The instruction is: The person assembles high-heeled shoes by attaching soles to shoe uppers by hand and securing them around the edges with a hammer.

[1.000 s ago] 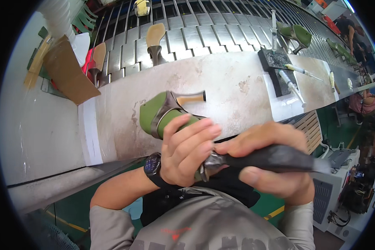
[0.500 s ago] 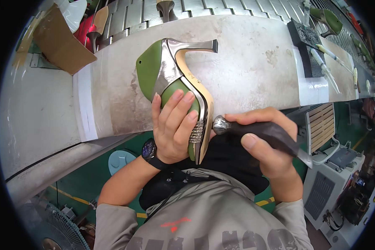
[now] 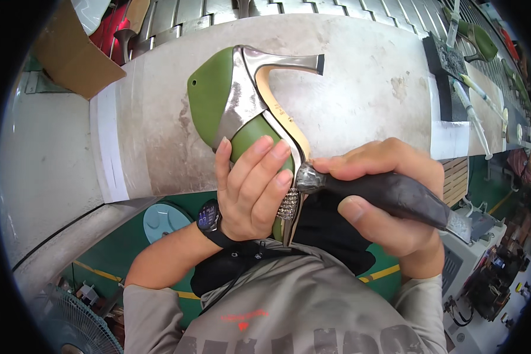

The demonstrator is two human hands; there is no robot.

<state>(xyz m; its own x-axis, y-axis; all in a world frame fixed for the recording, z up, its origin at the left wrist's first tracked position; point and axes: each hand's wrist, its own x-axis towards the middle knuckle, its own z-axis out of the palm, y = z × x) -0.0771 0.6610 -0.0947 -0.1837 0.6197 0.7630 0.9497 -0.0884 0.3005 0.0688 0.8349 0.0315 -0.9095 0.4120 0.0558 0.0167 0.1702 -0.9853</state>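
Observation:
My left hand (image 3: 249, 192) wraps round the front of a high-heeled sandal (image 3: 240, 100), which is mounted on a green shoe last (image 3: 209, 97). Its metallic heel points right over the bench, and the toe end points down toward my body. A band of sparkling stones (image 3: 287, 205) crosses the forefoot beside my fingers. In my right hand (image 3: 416, 236) is a dark-handled hand tool (image 3: 389, 192) with a flat silvery end. The tool's rounded metal head (image 3: 310, 178) is at the tan sole's edge, near the band; whether it presses there I cannot tell.
Across the bench (image 3: 159, 118), a metal slat conveyor (image 3: 312, 7) carries other heeled shoes. A cardboard piece (image 3: 71, 50) stands at the far left. Syringe-like applicators (image 3: 471, 112) lean by a dark block (image 3: 444, 65) at right. A blue round stool (image 3: 165, 222) and a fan (image 3: 76, 324) are below left.
The tool's head has come over the sole's edge, where it was just to the right of it before. The shoe has turned slightly. The whole view has shifted a little.

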